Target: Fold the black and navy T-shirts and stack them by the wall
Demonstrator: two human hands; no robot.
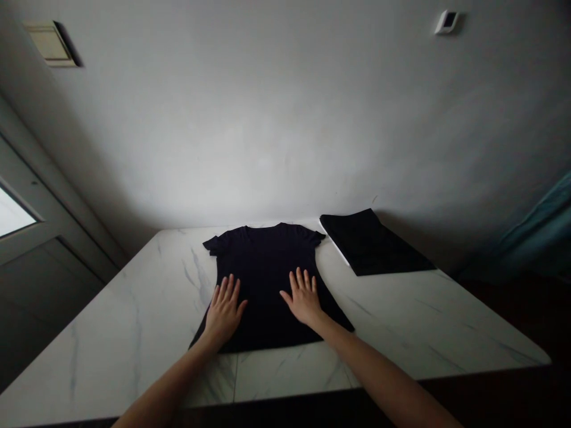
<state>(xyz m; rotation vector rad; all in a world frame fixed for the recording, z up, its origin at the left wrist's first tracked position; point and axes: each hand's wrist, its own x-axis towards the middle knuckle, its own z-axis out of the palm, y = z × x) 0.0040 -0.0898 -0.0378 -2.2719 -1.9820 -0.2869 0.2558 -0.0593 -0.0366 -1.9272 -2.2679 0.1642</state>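
Note:
A dark short-sleeved T-shirt (267, 285) lies spread out on the marble-patterned table (151, 309), its neckline towards the wall and its hem towards me. My left hand (225, 309) rests on the shirt's left side with fingers spread. On the right side of the shirt, my right hand (303, 296) lies flat, fingers apart. Both palms face down, and neither hand grips the cloth. The shirt looks mostly smooth, with its short sleeves sticking out at both sides.
A folded black cloth (379, 245) lies at the table's back right, with a white edge under its left side. Behind the table rises a pale wall (267, 119). A door (40, 208) stands at the left, and a teal curtain-like cloth (530, 232) hangs at the right.

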